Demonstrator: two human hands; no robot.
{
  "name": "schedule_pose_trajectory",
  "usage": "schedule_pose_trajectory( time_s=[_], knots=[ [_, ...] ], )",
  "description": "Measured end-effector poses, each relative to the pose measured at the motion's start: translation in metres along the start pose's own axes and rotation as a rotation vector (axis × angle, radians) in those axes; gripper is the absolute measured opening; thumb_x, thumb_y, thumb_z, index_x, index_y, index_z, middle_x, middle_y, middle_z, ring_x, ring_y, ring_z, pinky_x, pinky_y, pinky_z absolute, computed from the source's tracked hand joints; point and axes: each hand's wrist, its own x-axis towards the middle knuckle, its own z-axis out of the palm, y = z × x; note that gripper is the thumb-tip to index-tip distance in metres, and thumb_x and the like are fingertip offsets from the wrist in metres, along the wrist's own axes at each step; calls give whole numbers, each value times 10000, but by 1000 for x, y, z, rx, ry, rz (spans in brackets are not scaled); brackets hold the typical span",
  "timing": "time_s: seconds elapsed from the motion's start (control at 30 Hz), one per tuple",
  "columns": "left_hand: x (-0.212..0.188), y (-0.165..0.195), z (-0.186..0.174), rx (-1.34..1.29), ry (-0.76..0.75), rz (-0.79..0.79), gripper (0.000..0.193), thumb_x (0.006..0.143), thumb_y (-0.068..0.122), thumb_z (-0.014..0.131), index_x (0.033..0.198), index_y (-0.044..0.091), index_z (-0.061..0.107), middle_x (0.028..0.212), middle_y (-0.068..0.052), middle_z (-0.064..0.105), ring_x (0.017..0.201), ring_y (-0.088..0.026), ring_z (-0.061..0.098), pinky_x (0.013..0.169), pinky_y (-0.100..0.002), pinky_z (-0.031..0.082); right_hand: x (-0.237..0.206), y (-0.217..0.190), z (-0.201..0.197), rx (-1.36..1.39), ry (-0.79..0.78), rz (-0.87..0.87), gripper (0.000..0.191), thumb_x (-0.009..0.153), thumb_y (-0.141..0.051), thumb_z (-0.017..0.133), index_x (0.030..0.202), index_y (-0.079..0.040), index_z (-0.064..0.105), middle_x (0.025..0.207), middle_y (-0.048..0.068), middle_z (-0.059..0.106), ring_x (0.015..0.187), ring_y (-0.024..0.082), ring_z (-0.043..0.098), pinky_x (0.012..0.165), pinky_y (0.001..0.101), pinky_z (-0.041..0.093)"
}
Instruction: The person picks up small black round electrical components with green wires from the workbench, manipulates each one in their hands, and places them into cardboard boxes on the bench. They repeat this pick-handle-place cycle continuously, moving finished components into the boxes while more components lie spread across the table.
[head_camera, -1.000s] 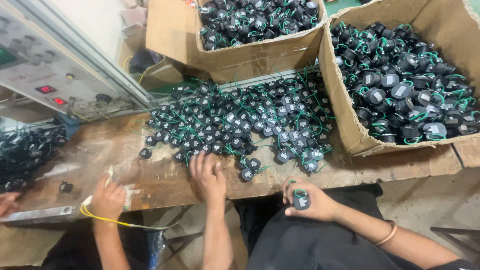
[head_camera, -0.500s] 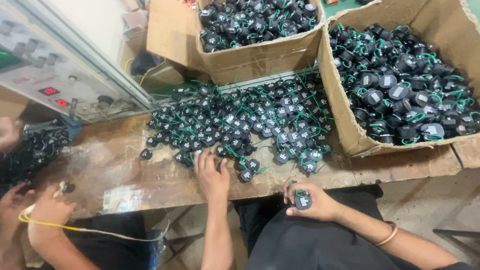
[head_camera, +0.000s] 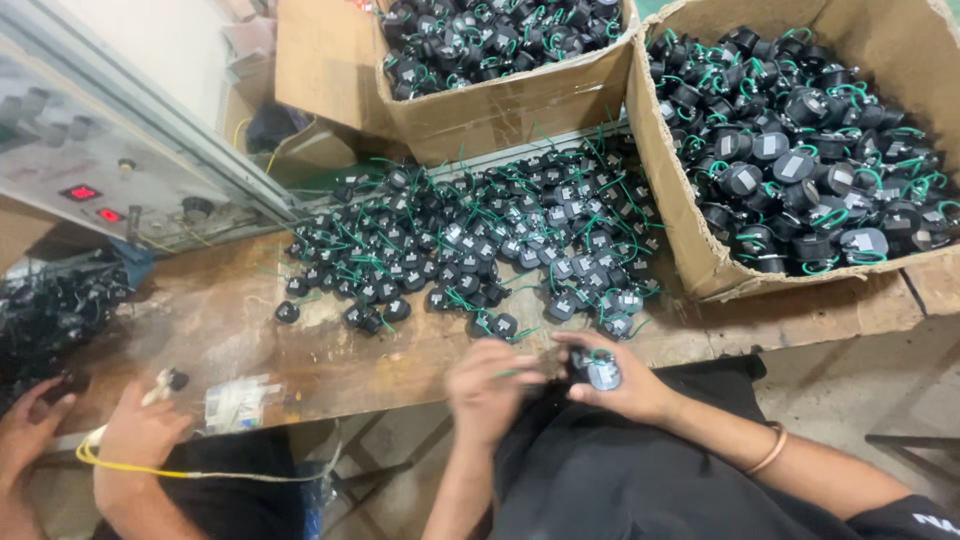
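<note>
My right hand (head_camera: 632, 388), with a bangle on its wrist, holds a small round black component with a green wire (head_camera: 603, 370) just below the table's front edge. My left hand (head_camera: 488, 388) is blurred and close beside it on the left, fingers curled toward the component. A bit of green wire shows at its fingertips, but whether it grips anything is unclear. A heap of the same black components (head_camera: 480, 250) covers the worn wooden table (head_camera: 230, 310) just beyond both hands.
Two open cardboard boxes full of the same parts stand behind: one at the right (head_camera: 700, 250), one at the back centre (head_camera: 500, 105). A control panel with red lights (head_camera: 90, 175) is at the left. Another person's hands (head_camera: 135, 435) hold a yellow cable at the lower left.
My left hand has pulled back from the heap on the table to beside my right hand. The other person's hands have shifted at the lower left.
</note>
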Motion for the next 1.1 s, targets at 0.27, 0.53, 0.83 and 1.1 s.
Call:
schedule_pose_trajectory(
  time_s=[0.27, 0.53, 0.83, 1.1],
  knots=[
    [15, 24, 46, -1, -91, 219, 266, 783, -62, 799, 1022, 52, 767, 990, -60, 780, 900, -219, 725, 775, -352, 586, -15, 29, -5, -176, 53, -94, 670, 784, -265, 904, 1317, -67, 550, 1199, 91, 633, 1146, 204, 613, 988, 363, 502],
    [-14, 3, 34, -417, -173, -276, 234, 821, -15, 811, 930, 70, 622, 1056, -124, 744, 1021, -232, 689, 927, -348, 550, -6, 1, -5, -314, -61, -124, 364, 810, -210, 857, 1076, -32, 685, 1075, 116, 647, 1037, 244, 654, 913, 378, 520],
    [-25, -12, -8, -12, 120, -84, 90, 892, 120, 756, 922, 51, 706, 1036, -113, 748, 957, -229, 727, 872, -343, 585, -13, -79, -14, -395, -185, -194, 418, 773, -233, 888, 1129, -66, 747, 1105, 114, 696, 1098, 277, 679, 955, 410, 516],
    [-4, -38, -47, 605, -342, 23, 489, 767, -94, 564, 1177, 101, 745, 1336, -44, 715, 1351, -305, 591, 1131, -445, 457, 78, -177, -193, -1032, 209, -535, 392, 807, -187, 887, 1129, -97, 683, 1122, 74, 675, 986, 237, 665, 853, 376, 553]
  ],
)
